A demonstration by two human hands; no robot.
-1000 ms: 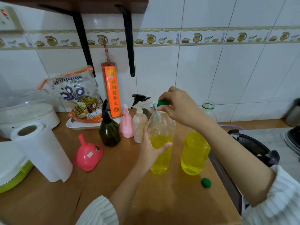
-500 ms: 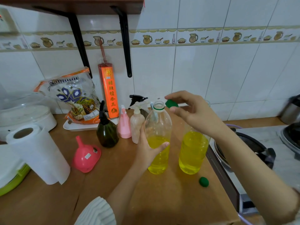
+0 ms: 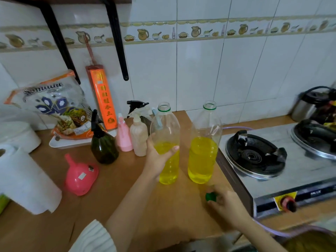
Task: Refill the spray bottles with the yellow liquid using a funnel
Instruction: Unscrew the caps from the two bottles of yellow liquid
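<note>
Two clear bottles of yellow liquid stand uncapped on the wooden counter (image 3: 112, 197). My left hand (image 3: 158, 157) grips the left bottle (image 3: 166, 142) around its middle. The right bottle (image 3: 203, 153) stands free beside it. My right hand (image 3: 225, 204) is low on the counter in front of that bottle, blurred, with a green cap (image 3: 211, 196) pinched between thumb and fingers. A pink funnel (image 3: 80, 177) lies on its side at the left. Behind it stand a dark green spray bottle (image 3: 103, 148), a pink one (image 3: 124, 137) and a beige one (image 3: 139, 139).
A paper towel roll (image 3: 27, 180) stands at the near left. A rice bag (image 3: 54, 106) on a white tray (image 3: 72, 143) and an orange packet (image 3: 102, 97) lean on the tiled wall. A gas stove (image 3: 254, 157) borders the counter on the right.
My right hand unscrewed the green cap from the left bottle and carried it down to the counter in front of the right bottle. My left hand kept its grip.
</note>
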